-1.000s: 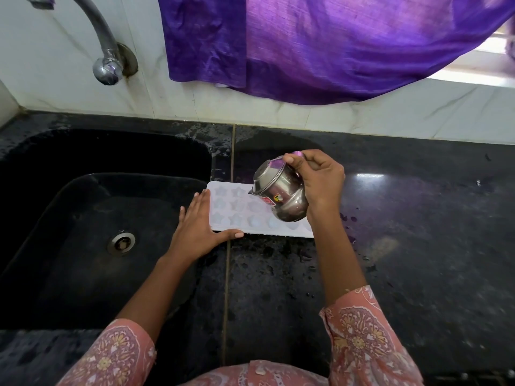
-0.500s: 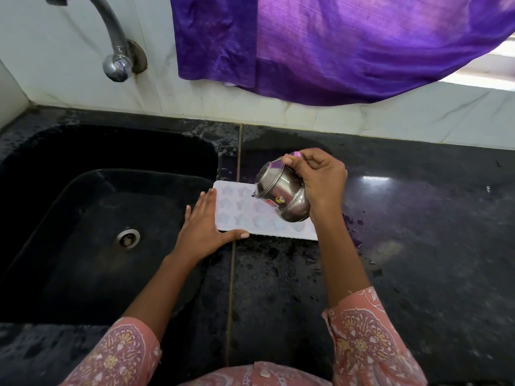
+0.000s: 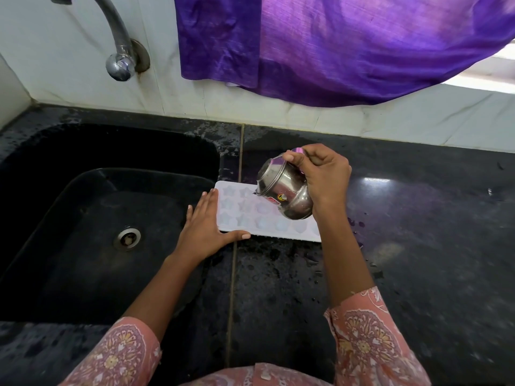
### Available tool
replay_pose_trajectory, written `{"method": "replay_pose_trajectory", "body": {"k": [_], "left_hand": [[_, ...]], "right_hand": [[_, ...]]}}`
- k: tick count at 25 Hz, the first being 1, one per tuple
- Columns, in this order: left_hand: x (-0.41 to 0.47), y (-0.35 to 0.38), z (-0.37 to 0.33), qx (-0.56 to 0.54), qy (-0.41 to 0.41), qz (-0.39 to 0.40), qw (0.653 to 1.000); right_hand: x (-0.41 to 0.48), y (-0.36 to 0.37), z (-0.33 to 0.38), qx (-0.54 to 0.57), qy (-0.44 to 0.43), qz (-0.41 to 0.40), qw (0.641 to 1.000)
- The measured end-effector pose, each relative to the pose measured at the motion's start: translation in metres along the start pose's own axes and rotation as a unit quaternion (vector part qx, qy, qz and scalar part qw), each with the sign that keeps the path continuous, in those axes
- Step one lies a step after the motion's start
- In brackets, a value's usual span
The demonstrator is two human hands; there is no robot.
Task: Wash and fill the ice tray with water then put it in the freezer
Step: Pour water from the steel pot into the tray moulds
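Curled fingers and thumb of the right hand [image 3: 323, 179] grip a small steel pot [image 3: 287, 190] around its neck and body (head view). The pot's mouth tilts leftward and down over the ice tray [image 3: 250, 218], apparently to pour water into the star-shaped moulds; no stream is clearly visible. The left hand [image 3: 206, 229] lies flat, fingers straight and together against the tray's left end and thumb stretched along its near edge, probably to stop the light tray sliding. The white tray rests at the left edge of the black countertop [image 3: 418, 246], its left end reaching the rim of the sink [image 3: 83, 218], where overflow could drain. Several moulds look bluish and may hold water. Filling appears under way; the freezer step remains. A tap [image 3: 119, 45] and purple cloth [image 3: 334, 45] occupy the back wall.
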State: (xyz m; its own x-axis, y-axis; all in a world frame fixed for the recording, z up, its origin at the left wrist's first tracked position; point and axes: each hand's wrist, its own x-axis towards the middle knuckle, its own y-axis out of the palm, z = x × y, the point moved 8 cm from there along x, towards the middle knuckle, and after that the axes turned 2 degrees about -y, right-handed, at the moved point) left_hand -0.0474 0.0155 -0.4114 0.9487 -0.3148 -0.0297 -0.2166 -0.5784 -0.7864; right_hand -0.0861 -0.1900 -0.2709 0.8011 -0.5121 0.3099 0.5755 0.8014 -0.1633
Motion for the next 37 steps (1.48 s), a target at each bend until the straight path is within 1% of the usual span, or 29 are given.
{"method": "replay_pose_trajectory", "body": {"k": [4, 18, 21, 28, 32, 37], "left_hand": [[0.0, 0.0, 0.001, 0.004, -0.001, 0.002, 1.0], [0.0, -0.001, -0.001, -0.002, 0.004, 0.002, 1.0], [0.0, -0.001, -0.001, 0.0, 0.001, 0.0, 1.0], [0.0, -0.001, 0.0, -0.002, 0.0, -0.003, 1.0], [-0.001, -0.001, -0.002, -0.006, 0.002, 0.0, 1.0], [-0.002, -0.002, -0.002, -0.009, 0.004, -0.007, 1.0]], "right_hand": [[0.0, 0.0, 0.006, -0.001, -0.014, 0.003, 1.0], [0.001, 0.0, 0.008, 0.007, -0.016, 0.0, 1.0], [0.001, 0.0, 0.004, 0.021, -0.003, -0.003, 1.0], [-0.001, -0.001, -0.016, 0.098, 0.056, -0.035, 0.993], [-0.003, 0.008, -0.018, 0.11, 0.067, -0.023, 0.991], [-0.005, 0.024, -0.015, 0.097, 0.059, 0.015, 0.993]]}}
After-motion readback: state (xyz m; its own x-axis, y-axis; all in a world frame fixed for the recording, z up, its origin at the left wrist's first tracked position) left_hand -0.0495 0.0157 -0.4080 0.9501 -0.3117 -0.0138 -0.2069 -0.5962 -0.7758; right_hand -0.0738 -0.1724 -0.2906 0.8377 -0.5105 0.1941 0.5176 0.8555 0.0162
